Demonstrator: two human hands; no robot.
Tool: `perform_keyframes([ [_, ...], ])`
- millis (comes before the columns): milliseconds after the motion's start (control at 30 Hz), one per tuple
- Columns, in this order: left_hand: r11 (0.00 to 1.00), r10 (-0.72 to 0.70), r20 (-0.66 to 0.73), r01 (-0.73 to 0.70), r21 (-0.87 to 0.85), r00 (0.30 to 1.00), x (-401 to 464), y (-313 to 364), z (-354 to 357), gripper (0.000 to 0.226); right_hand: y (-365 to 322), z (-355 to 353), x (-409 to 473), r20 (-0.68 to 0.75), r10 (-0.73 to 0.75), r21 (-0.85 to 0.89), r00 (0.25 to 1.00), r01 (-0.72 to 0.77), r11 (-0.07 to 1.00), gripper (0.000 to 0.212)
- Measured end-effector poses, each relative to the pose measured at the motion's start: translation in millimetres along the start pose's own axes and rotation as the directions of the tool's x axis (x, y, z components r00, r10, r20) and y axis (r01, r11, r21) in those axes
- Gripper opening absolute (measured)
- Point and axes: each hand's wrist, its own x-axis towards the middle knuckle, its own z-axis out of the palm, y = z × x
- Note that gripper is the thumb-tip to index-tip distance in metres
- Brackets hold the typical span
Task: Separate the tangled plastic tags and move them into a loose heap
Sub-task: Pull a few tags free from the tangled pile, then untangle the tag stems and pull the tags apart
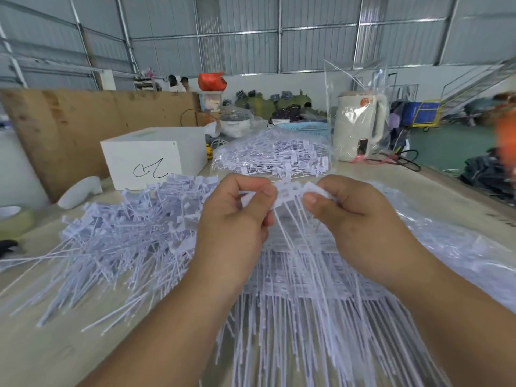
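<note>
- Tags (287, 191) of pale white plastic, each a flat rectangular head on a long thin tail, are held up between both hands above the table (42, 344), in front of the white box.
- White box (152, 157), marked with a black scribble, stands at the far left of the table; a brown board (92, 121) leans behind it.
- Just in front of the box lies a loose heap (120, 238) of separated tags, heads and tails pointing every way, tails splaying toward the near edge.
- To the right of the box sits a bagged bundle (275, 156) of more tags in clear plastic, and beyond that a cream kettle (358, 127) partly wrapped in a clear bag.
- A roll of tape (15, 220) rests at the table's left edge, well left of the box.
- Under the hands, nearer than the box, a still-joined sheet of tags (301, 303) lies in neat rows on clear plastic, tails running toward the near edge.
- Left hand (237, 216): fingers curled, thumb and forefinger pinching the left end of the held tags' heads.
- Right hand (354, 210): fingers curled likewise, thumb pressed on the right end of the same heads; the tails hang down between the two hands.
</note>
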Motion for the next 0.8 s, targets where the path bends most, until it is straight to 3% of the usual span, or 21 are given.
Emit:
perform_keyframes([
  [367, 0.997, 0.070, -0.067, -0.069, 0.029, 0.995, -1.1, 3.0, 1.7, 0.026, -5.2, 14.7, -6.1, -0.181, -0.097, -0.013, 0.979, 0.096, 0.995, 0.044],
  [733, 0.983, -0.130, 0.019, 0.132, -0.128, 0.991, 2.9, 5.3, -1.1, 0.035, -12.6, 21.6, -12.1, -0.235, -0.247, -0.234, 0.940, 0.191, 0.953, 0.036],
  [800, 0.969, -0.191, 0.013, 0.191, -0.154, 0.981, 4.6, 4.8, -3.3, 0.035, -13.2, 18.4, -11.7, -0.302, -0.269, -0.259, 0.915, 0.192, 0.946, 0.038],
])
